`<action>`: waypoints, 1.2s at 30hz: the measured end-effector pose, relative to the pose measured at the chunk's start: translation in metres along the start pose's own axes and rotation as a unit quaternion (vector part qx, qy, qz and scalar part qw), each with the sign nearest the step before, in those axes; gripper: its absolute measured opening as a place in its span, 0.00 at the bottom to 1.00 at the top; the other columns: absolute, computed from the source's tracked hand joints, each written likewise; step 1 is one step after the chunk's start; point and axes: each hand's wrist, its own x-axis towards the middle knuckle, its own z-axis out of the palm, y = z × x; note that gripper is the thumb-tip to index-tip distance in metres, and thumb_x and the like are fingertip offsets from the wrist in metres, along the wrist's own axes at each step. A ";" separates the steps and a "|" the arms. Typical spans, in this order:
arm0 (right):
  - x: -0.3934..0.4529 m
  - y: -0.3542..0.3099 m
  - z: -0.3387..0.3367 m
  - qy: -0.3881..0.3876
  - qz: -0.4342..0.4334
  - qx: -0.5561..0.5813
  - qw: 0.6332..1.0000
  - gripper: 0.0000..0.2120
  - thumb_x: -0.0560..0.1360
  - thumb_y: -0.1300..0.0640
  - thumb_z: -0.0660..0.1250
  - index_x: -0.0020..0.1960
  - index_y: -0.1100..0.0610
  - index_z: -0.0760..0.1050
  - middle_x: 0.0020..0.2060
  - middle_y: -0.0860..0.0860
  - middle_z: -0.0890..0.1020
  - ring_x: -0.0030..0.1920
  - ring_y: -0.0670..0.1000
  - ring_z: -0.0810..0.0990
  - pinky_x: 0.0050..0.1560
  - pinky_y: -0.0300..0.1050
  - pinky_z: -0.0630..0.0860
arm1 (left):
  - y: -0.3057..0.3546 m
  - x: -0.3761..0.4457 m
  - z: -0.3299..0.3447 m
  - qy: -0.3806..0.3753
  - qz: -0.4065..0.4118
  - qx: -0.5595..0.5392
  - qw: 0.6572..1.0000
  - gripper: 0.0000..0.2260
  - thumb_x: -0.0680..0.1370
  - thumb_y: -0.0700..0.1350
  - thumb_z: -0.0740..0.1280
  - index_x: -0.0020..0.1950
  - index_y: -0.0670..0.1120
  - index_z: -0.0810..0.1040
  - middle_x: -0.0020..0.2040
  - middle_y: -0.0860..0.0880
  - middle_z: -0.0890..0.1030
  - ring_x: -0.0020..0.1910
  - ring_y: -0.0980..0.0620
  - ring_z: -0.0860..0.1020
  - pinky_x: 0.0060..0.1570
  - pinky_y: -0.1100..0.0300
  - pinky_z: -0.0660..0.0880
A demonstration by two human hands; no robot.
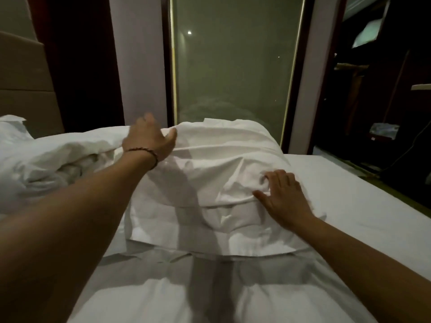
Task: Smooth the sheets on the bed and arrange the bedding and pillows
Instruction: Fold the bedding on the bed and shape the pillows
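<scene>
A plump white pillow lies across the middle of the bed on the white sheet. My left hand, with a dark bracelet at the wrist, reaches over the pillow's far left corner, fingers spread and blurred, the thumb against the fabric. My right hand presses on the pillow's right side with fingers bent into the cloth, bunching it a little. A crumpled white duvet is heaped at the left. Another white pillow or fold lies nearest me.
A padded beige headboard stands at the far left. Behind the bed is a frosted glass panel in a dark frame. To the right lies a dark open area with shelves, a cable and a small box near the floor.
</scene>
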 end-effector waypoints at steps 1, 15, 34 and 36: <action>-0.002 -0.002 0.003 0.004 0.004 -0.003 1.000 0.34 0.76 0.27 0.44 0.61 0.54 0.69 0.56 0.54 0.72 0.52 0.56 0.70 0.53 0.53 0.70 | 0.005 -0.001 0.007 -0.032 -0.002 0.013 0.999 0.31 0.76 0.66 0.62 0.67 0.42 0.69 0.64 0.39 0.75 0.62 0.36 0.74 0.57 0.42 0.74; 0.023 -0.001 0.021 0.104 -0.104 -0.012 0.989 0.31 0.84 0.40 0.43 0.37 0.57 0.74 0.31 0.55 0.78 0.28 0.57 0.77 0.25 0.43 0.68 | -0.003 0.018 0.009 -0.010 0.028 -0.021 0.999 0.22 0.84 0.57 0.55 0.55 0.43 0.82 0.56 0.36 0.80 0.56 0.33 0.77 0.54 0.47 0.73; 0.051 -0.009 -0.010 -0.055 -0.096 0.116 0.987 0.29 0.78 0.31 0.41 0.43 0.51 0.70 0.40 0.49 0.76 0.40 0.50 0.73 0.43 0.53 0.75 | -0.077 0.005 0.053 -0.098 -0.026 -0.066 0.993 0.21 0.78 0.50 0.58 0.40 0.36 0.81 0.43 0.35 0.82 0.42 0.38 0.78 0.44 0.51 0.72; 0.080 -0.016 -0.011 -0.097 -0.049 0.102 0.989 0.32 0.77 0.30 0.42 0.58 0.51 0.72 0.57 0.51 0.76 0.55 0.52 0.73 0.59 0.56 0.73 | -0.078 0.015 0.045 -0.135 -0.047 -0.100 0.985 0.19 0.79 0.51 0.63 0.36 0.39 0.83 0.37 0.40 0.83 0.40 0.39 0.79 0.43 0.52 0.75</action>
